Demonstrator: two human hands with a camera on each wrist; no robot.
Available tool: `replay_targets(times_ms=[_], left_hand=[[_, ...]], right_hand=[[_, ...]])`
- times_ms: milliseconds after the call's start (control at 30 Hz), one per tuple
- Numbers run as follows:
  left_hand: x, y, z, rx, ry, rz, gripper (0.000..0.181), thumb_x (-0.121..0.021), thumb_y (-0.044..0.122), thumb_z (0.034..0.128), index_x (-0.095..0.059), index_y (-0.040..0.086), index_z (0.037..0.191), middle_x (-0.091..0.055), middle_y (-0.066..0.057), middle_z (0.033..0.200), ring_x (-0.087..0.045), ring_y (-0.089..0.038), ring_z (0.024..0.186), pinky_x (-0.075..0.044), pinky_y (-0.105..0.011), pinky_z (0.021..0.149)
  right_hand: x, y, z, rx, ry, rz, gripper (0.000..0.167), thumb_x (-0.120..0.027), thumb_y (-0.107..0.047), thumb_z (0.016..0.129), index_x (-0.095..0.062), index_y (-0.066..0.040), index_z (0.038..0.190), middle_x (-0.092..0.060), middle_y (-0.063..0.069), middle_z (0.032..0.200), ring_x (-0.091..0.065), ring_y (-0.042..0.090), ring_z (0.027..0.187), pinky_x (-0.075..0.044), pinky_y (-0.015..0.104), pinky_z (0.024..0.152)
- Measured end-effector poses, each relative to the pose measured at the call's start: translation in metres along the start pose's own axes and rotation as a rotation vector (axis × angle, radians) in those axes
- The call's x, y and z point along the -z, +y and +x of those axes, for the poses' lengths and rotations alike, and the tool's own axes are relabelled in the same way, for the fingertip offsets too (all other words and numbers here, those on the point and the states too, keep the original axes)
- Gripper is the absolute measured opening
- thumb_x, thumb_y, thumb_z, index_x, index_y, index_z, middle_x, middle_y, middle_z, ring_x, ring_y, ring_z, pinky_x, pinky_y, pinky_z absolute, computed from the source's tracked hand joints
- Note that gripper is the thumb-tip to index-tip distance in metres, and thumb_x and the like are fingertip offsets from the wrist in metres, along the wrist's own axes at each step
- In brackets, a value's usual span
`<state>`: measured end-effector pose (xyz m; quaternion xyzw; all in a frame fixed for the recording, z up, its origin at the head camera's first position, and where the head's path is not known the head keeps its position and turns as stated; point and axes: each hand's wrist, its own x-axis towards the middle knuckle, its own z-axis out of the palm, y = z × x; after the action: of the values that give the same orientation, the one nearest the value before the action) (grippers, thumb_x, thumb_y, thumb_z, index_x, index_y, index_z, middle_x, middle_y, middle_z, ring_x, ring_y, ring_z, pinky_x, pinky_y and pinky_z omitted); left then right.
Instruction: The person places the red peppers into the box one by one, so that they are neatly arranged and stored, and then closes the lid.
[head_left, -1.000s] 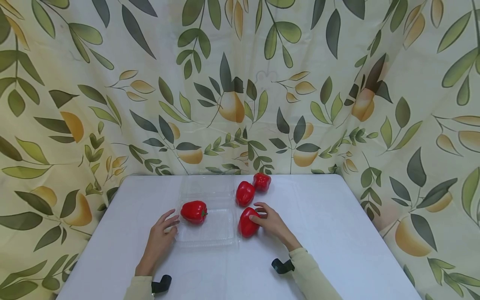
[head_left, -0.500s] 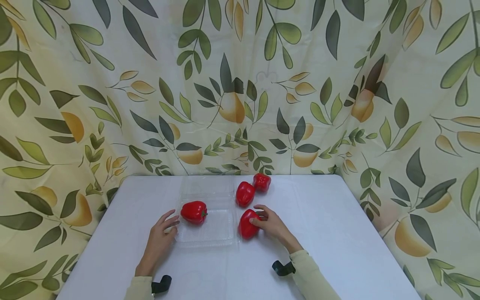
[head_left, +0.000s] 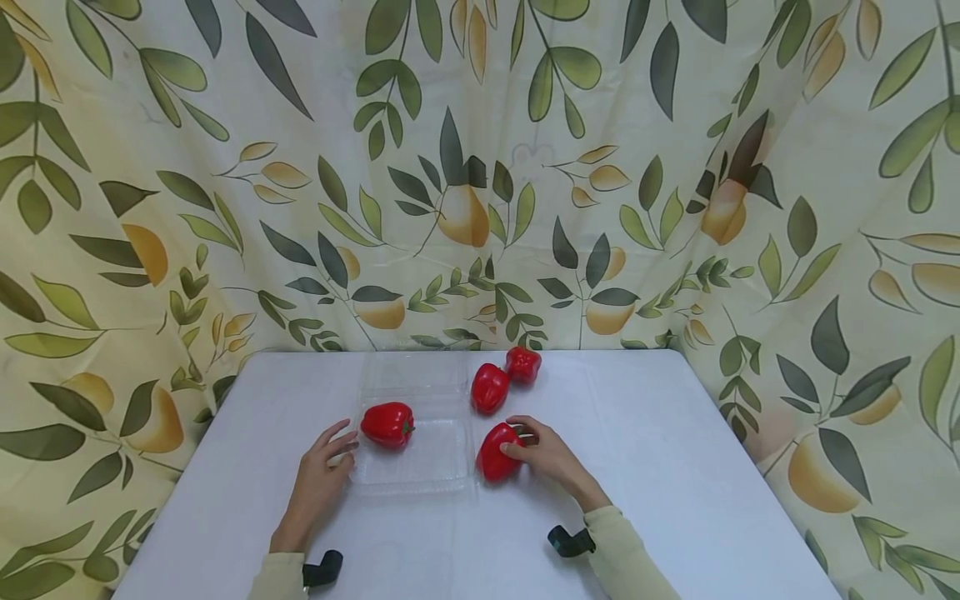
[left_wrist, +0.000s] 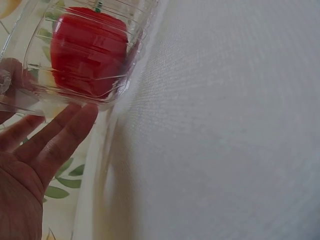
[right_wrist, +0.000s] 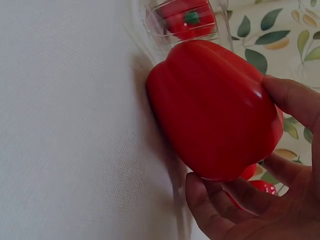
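A clear plastic container [head_left: 433,477] lies with its lid folded back, one red pepper [head_left: 387,425] in its left part. The left hand [head_left: 318,483] touches the container's left side with extended fingers; the left wrist view shows the fingertips [left_wrist: 90,111] against the clear wall, the pepper [left_wrist: 90,52] behind it. Right of the container, the right hand [head_left: 553,457] grips another red pepper [head_left: 497,454] between thumb and fingers. In the right wrist view that pepper [right_wrist: 215,110] is close to the white cloth, the thumb on one side and curled fingers [right_wrist: 200,200] at its end.
Two more red peppers, one [head_left: 490,388] in front of the other [head_left: 523,365], sit near the back edge, right of the clear lid [head_left: 415,372]. A white cloth covers the table [head_left: 637,467]. Behind it hangs a leaf-patterned curtain [head_left: 525,167].
The right hand and the pepper it grips have moved slightly toward the front, and the pepper has tilted a little, its stem now showing. The left hand has stayed in place.
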<state>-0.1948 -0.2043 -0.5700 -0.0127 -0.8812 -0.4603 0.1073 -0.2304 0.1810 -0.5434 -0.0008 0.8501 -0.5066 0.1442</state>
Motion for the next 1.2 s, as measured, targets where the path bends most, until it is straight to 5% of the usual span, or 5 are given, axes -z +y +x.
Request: replay_targets(times_ms=[1200], left_hand=[[0.001, 0.001, 0.0, 0.004, -0.005, -0.027, 0.035, -0.059, 0.003, 0.0914, -0.066, 0.005, 0.125, -0.052, -0.008, 0.145, -0.066, -0.029, 0.114, -0.058, -0.038, 0.09]], right_hand=[[0.028, -0.021, -0.022, 0.045, 0.13, 0.024, 0.068, -0.081, -0.033, 0.078, -0.051, -0.026, 0.139, -0.055, 0.009, 0.137, -0.052, 0.033, 0.124, -0.061, 0.041, 0.082]])
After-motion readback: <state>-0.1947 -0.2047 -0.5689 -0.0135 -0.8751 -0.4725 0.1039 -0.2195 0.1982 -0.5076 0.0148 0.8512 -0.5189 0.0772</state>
